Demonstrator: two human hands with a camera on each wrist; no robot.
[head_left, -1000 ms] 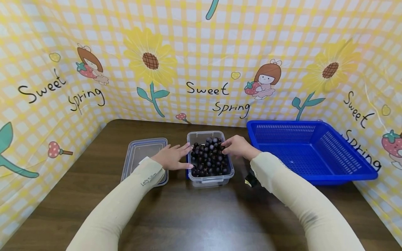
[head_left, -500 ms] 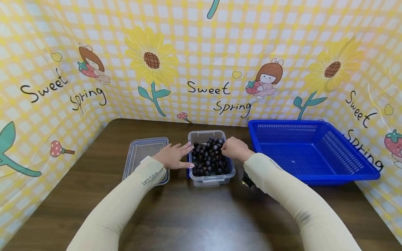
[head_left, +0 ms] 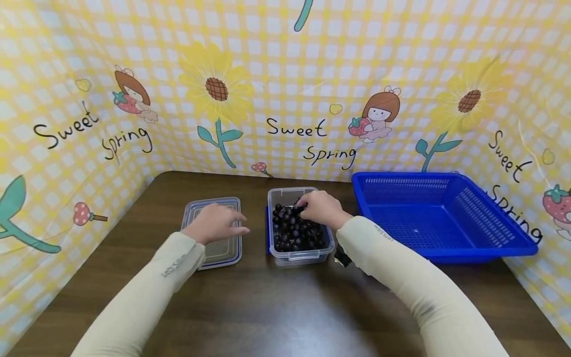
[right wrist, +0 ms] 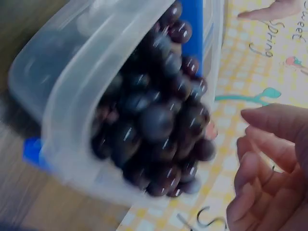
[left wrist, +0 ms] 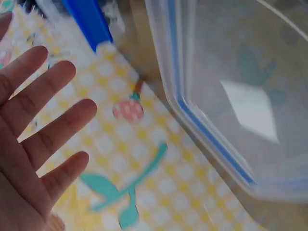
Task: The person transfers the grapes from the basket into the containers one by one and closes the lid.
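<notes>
Over the clear blue-edged lid (head_left: 224,251), my loose left hand (head_left: 214,222) has quit the translucent plastic box (head_left: 303,256), likely leaving my empty right hand (head_left: 323,208) unaided.

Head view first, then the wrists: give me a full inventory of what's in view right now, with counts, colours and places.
grapes: too heaped to count, dark purple to black, in the box
box: one, clear, mid-table
flaps: at least two, blue, on the box's sides
lid: one, clear with blue edging, left of the box
basket: one, blue, right of the box
table: one, brown, under everything
cloth: yellow-and-white check with prints, behind and beside the table
black object: one, partly hidden, by the right cuff
sleeves: two, cream, on both arms
left hand: one, over the lid
right hand: one, over the box; grip unclear
</notes>
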